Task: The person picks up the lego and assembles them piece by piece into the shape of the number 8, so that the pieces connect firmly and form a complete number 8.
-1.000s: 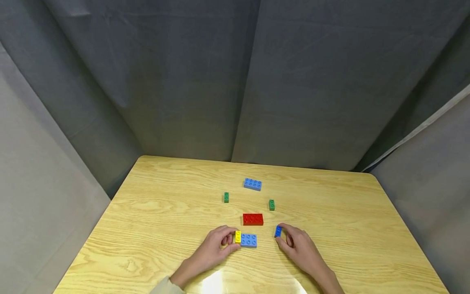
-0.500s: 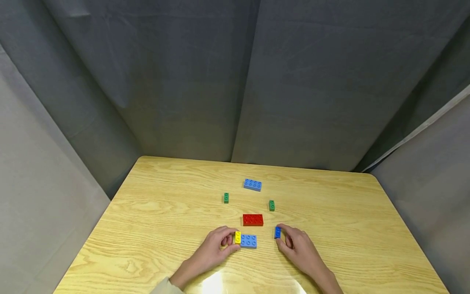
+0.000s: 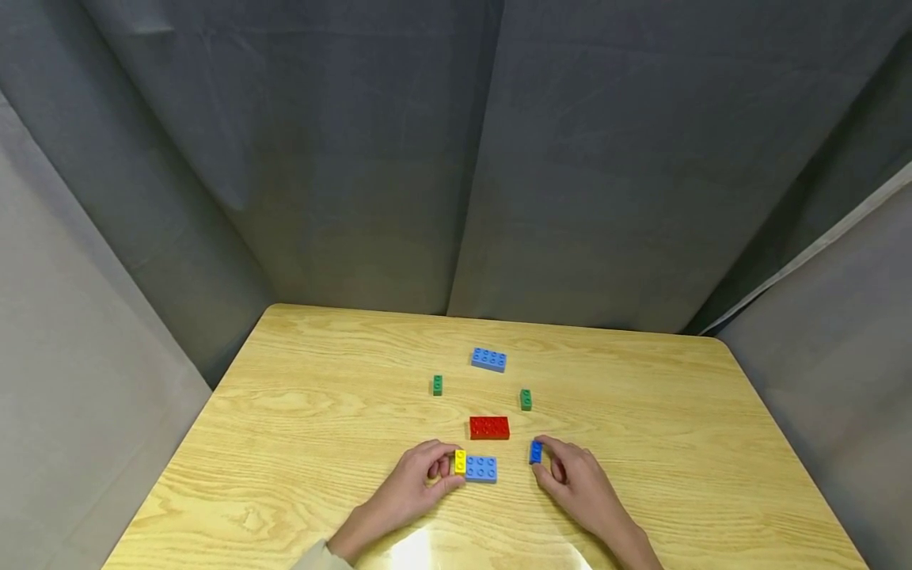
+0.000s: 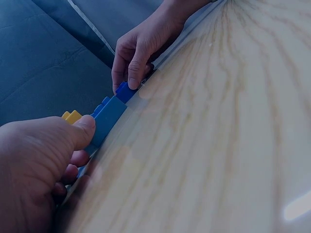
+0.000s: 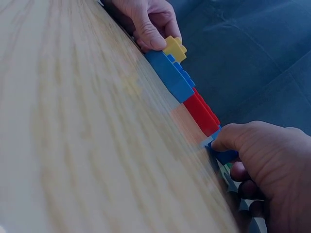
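Note:
My left hand point(image 3: 416, 481) pinches a small yellow brick point(image 3: 460, 462) between thumb and fingers. That brick sits on the left end of a light blue brick point(image 3: 481, 469), as the right wrist view shows from the side. To the right, apart from this pair, my right hand point(image 3: 580, 483) pinches a small dark blue brick point(image 3: 536, 452) at its near and far ends, low at the table surface. Just behind the light blue brick lies a red brick point(image 3: 489, 428). The right thumb partly hides the dark blue brick in the right wrist view.
Farther back on the wooden table point(image 3: 321, 380) lie two small green bricks, a left one point(image 3: 438, 385) and a right one point(image 3: 526, 400). Behind them is another light blue brick point(image 3: 488, 359). Grey curtains point(image 3: 356, 158) stand around the table's back and sides.
The dark blue brick has turned slightly in my right hand, from tilted to nearly straight. My left hand keeps its hold on the yellow brick.

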